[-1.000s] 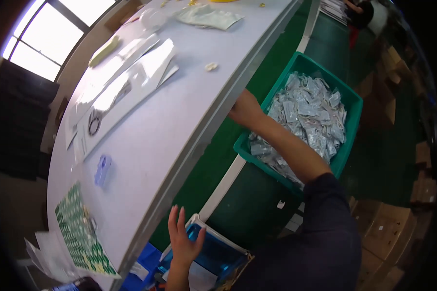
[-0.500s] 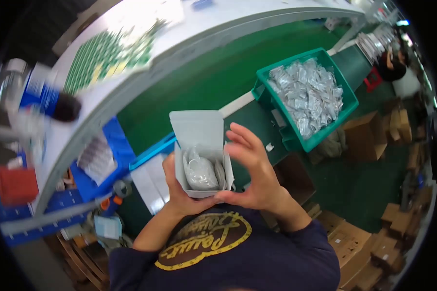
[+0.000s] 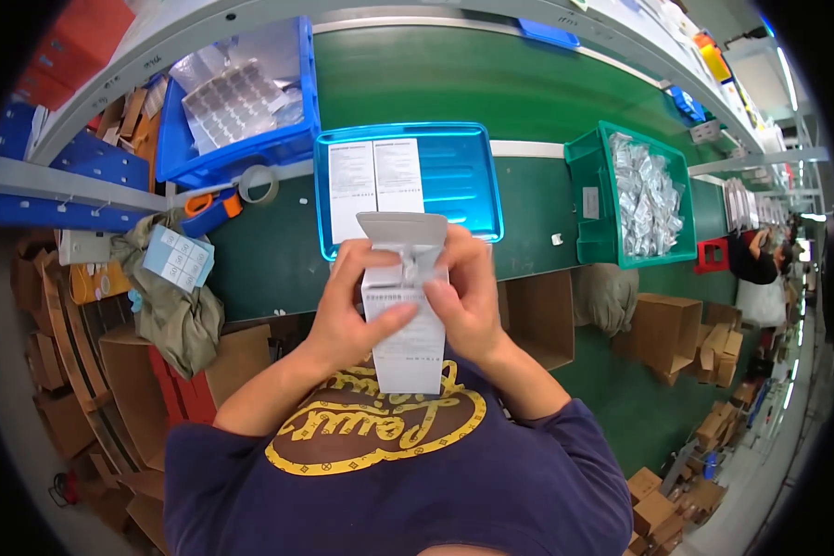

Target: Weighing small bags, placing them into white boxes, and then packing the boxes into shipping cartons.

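In front of my chest I hold a small white carton (image 3: 408, 352) with its lid flap raised. My left hand (image 3: 347, 301) grips its left side, thumb across the printed front. My right hand (image 3: 470, 295), a little blurred, is closed round the upper right side with its thumb by the opening. Between the hands, clear plastic wrapping (image 3: 410, 269) shows at the mouth; what it wraps is hidden. Just beyond the carton lies a shiny blue tray (image 3: 463, 190), in which two white printed cartons (image 3: 398, 171) rest side by side at the left.
A green bin (image 3: 591, 236) of small clear bags stands right on the green bench. To the left are a blue bin (image 3: 236, 159) with sheets of labels, a tape roll (image 3: 259, 184) and an orange-and-blue tape dispenser (image 3: 211, 211). Cardboard boxes (image 3: 658, 329) stand below on the floor.
My view has swung, bringing the blue tray fully into sight. The carton is tilted so its printed front shows, and my right hand has closed from spread fingers onto its side.
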{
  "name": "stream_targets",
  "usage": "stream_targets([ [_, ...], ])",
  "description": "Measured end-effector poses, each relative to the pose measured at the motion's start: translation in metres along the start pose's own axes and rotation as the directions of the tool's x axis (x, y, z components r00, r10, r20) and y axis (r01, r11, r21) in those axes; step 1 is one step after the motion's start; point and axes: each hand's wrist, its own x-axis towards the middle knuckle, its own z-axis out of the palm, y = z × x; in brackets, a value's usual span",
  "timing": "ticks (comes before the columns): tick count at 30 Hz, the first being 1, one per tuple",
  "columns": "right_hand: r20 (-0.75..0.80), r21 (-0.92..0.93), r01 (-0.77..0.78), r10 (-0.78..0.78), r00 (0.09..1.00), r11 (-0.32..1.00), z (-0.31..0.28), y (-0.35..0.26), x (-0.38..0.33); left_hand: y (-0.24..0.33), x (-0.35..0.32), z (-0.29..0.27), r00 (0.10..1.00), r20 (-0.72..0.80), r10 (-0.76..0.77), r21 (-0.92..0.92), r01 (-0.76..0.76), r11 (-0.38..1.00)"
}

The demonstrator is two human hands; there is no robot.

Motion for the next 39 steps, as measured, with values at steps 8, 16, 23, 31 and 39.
stream_targets([
  [8, 0.319, -0.235, -0.165, 0.237, 0.918, 0.958, -0.001, -0.039, 0.022, 0.011, -0.004, -0.015, 0.961, 0.203, -0.186, -0.106, 0.210, 0.972],
  [16, 0.420, -0.434, -0.014, 0.216, 0.882, 0.901, -0.004, -0.020, -0.001, -0.007, -0.030, -0.007, 0.997, 0.028, -0.071, -0.222, 0.076, 0.972],
  [23, 0.447, -0.280, -0.132, 0.250, 0.859, 0.951, -0.004, -0.016, -0.002, -0.007, -0.031, -0.019, 0.990, 0.141, 0.009, -0.003, -0.009, 1.000],
  [31, 0.042, 0.093, -0.451, 0.450, 0.892, 0.887, 0.051, -0.005, -0.029, -0.014, -0.039, -0.033, 0.994, -0.104, 0.013, -0.036, -0.016, 0.999],
  [39, -0.472, -0.463, -0.356, 0.114, 0.874, 0.812, -0.126, 0.141, 0.074, -0.132, -0.078, -0.269, 0.599, -0.800, -0.031, 0.483, 0.674, 0.559],
])
